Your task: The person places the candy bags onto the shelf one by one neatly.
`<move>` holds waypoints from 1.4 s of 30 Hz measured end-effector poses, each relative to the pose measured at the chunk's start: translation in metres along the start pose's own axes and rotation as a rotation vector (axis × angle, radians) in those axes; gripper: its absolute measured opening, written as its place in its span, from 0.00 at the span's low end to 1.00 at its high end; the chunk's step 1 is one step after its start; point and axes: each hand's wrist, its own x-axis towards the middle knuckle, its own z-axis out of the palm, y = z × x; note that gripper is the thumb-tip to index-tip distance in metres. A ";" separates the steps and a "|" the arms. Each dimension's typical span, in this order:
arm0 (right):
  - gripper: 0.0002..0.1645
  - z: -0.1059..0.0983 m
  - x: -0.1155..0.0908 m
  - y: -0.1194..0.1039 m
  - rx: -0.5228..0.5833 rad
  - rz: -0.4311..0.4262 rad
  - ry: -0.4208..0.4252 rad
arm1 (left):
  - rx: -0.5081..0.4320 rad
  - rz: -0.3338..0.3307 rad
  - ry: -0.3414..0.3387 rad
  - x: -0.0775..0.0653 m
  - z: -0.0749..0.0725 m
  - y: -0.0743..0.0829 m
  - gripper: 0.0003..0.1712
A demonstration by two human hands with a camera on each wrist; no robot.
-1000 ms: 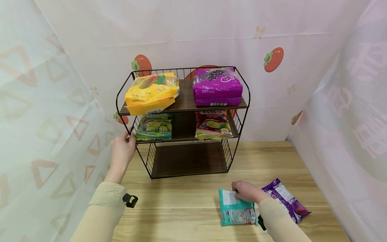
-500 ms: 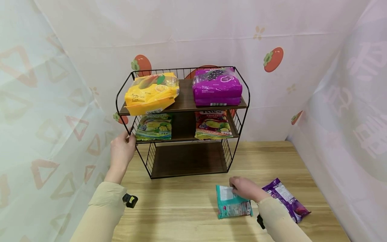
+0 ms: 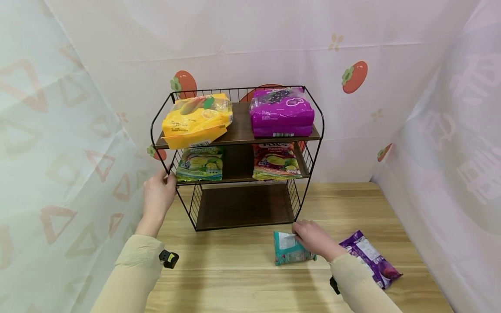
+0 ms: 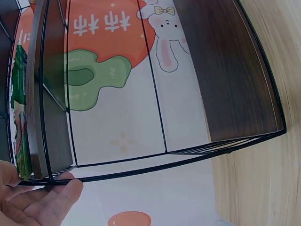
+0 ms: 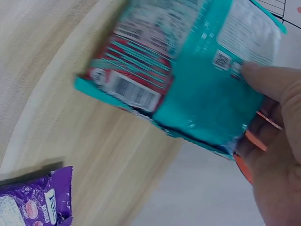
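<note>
My right hand (image 3: 313,237) pinches a teal candy bag (image 3: 289,250) near its top edge, in front of the rack's lower right corner. In the right wrist view the thumb lies on the back of the teal bag (image 5: 211,89), beside a small printed code; the fingers go behind it. My left hand (image 3: 159,191) grips the left side of the black wire rack (image 3: 184,206) at the middle shelf. Fingers and thumb of the left hand (image 4: 42,202) come round the frame in the left wrist view. A purple candy bag (image 3: 369,256) lies on the table, right of the right hand.
The top shelf (image 3: 240,124) bears a yellow bag (image 3: 197,119) and a purple bag (image 3: 282,115). On the middle shelf (image 3: 236,163) stand a green bag (image 3: 201,164) and a red bag (image 3: 275,161). The bottom shelf (image 3: 244,206) sits on the wooden table (image 3: 219,278).
My right hand has moved forward and slightly left with the teal candy bag, which has lifted and tilted up. The left hand stays on the rack.
</note>
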 end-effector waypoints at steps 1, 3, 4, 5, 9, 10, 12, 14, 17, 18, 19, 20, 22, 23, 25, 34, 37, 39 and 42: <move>0.12 0.001 0.000 0.000 -0.017 -0.006 0.022 | 0.000 0.000 0.001 0.000 0.000 0.000 0.23; 0.13 0.003 0.000 0.000 -0.049 -0.013 0.061 | 0.005 0.001 0.001 0.001 0.000 0.000 0.23; 0.13 0.004 0.000 -0.001 -0.064 -0.017 0.078 | 0.006 0.000 0.001 0.001 0.000 0.000 0.23; 0.13 0.006 0.000 -0.001 -0.084 -0.021 0.091 | 0.007 0.000 0.002 0.001 0.000 0.000 0.23; 0.13 0.009 -0.003 -0.001 -0.137 -0.052 0.139 | 0.004 -0.001 0.000 0.001 0.000 -0.001 0.23; 0.13 0.010 -0.004 -0.001 -0.137 -0.065 0.146 | 0.002 -0.003 -0.001 0.001 0.000 -0.001 0.23; 0.14 0.010 -0.006 -0.001 -0.118 -0.093 0.152 | -0.007 -0.008 -0.004 0.001 0.000 -0.001 0.23; 0.15 0.009 -0.008 -0.001 -0.080 -0.116 0.145 | -0.013 -0.011 -0.006 0.001 0.000 0.000 0.23; 0.15 0.008 -0.012 0.000 -0.018 -0.141 0.118 | -0.018 -0.016 -0.010 0.001 0.000 0.000 0.23; 0.15 0.008 -0.013 0.001 -0.003 -0.144 0.108 | -0.018 -0.018 -0.011 0.000 -0.001 0.000 0.23; 0.15 0.008 -0.014 0.001 0.010 -0.146 0.096 | -0.017 -0.017 -0.012 0.000 -0.001 0.000 0.23; 0.15 0.008 -0.015 0.001 0.018 -0.145 0.082 | -0.015 -0.018 -0.013 0.000 -0.001 0.000 0.23; 0.15 0.007 -0.017 0.001 0.026 -0.141 0.049 | -0.018 -0.021 -0.018 0.000 0.000 0.001 0.23; 0.14 0.006 -0.017 0.001 0.029 -0.135 0.029 | -0.020 -0.023 -0.019 0.000 0.000 0.001 0.23; 0.14 0.005 -0.018 0.000 0.036 -0.122 -0.013 | -0.024 -0.024 -0.022 0.000 0.000 0.001 0.23; 0.24 -0.002 -0.020 -0.007 0.039 -0.092 -0.136 | -0.008 -0.011 -0.008 0.000 0.000 0.000 0.23; 0.26 0.000 -0.021 -0.008 0.030 -0.095 -0.161 | -0.002 -0.009 -0.005 0.000 0.000 0.000 0.23; 0.27 0.003 -0.022 -0.008 0.022 -0.092 -0.176 | 0.000 -0.008 -0.005 0.000 -0.001 0.000 0.23; 0.27 0.008 -0.025 -0.009 0.017 -0.085 -0.188 | 0.001 -0.005 -0.005 0.000 -0.001 0.000 0.23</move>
